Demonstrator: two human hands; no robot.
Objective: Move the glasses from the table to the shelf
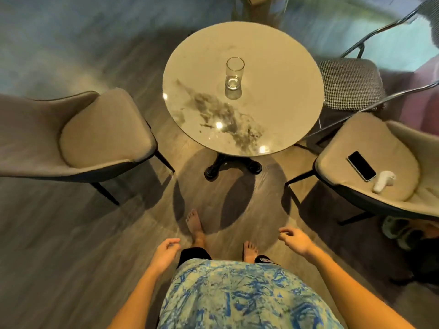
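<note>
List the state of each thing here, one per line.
glass: upright on the round table, looks empty
left hand: open, holding nothing
right hand: open, holding nothing
phone: screen dark, lying on the right chair
left chair: unoccupied

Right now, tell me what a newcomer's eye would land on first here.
A lone clear glass stands upright near the middle of the round marble table. On the chair to the right lie a phone and a small white object. Both hands, left hand and right hand, hang empty above the floor, short of the table.
</note>
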